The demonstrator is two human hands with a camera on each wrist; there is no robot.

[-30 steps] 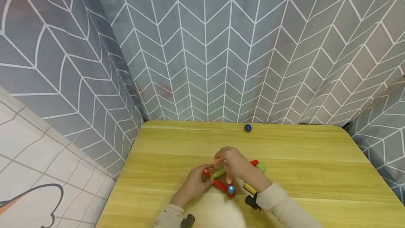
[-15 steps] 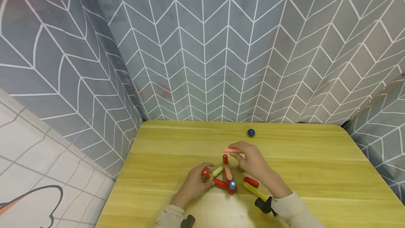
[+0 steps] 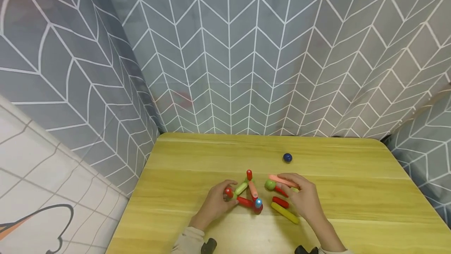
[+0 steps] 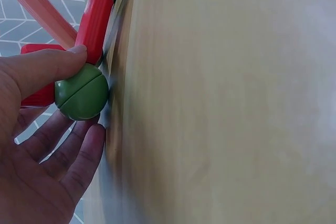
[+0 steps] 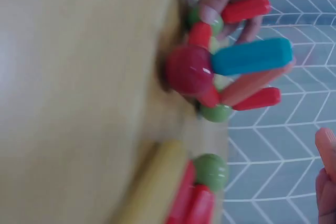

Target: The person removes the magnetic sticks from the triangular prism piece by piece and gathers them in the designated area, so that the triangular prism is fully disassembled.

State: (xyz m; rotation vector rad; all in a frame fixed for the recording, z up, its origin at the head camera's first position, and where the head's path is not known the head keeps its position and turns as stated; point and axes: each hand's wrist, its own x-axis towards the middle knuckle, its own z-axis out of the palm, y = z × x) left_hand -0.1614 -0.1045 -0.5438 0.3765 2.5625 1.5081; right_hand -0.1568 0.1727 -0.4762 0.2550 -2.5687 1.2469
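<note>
A triangular frame of toy rods and balls stands on the table. Its green corner ball (image 4: 82,93) sits between the thumb and fingers of my left hand (image 3: 218,200). A red rod (image 3: 244,202) runs from that corner to the dark red ball (image 5: 189,69), from which a blue rod (image 5: 252,56) sticks up. Another red rod (image 3: 249,174) rises at the far corner. My right hand (image 3: 305,196) pinches a loose salmon-pink rod (image 3: 276,178) right of the frame, above loose pieces; its fingers partly cover a red rod (image 3: 280,190) beside a loose green ball (image 3: 270,184).
A yellow rod (image 3: 284,212) and a red rod (image 3: 280,202) lie side by side in front of the right hand. Farther back, a dark blue ball (image 3: 287,157) is on the wooden table (image 3: 197,156). A patterned curtain (image 3: 239,70) hangs behind the table's far edge.
My right hand has carried the salmon-pink rod away from the frame to the right. The dark blue ball has rolled rightward and nearer. My left hand has stayed at its corner.
</note>
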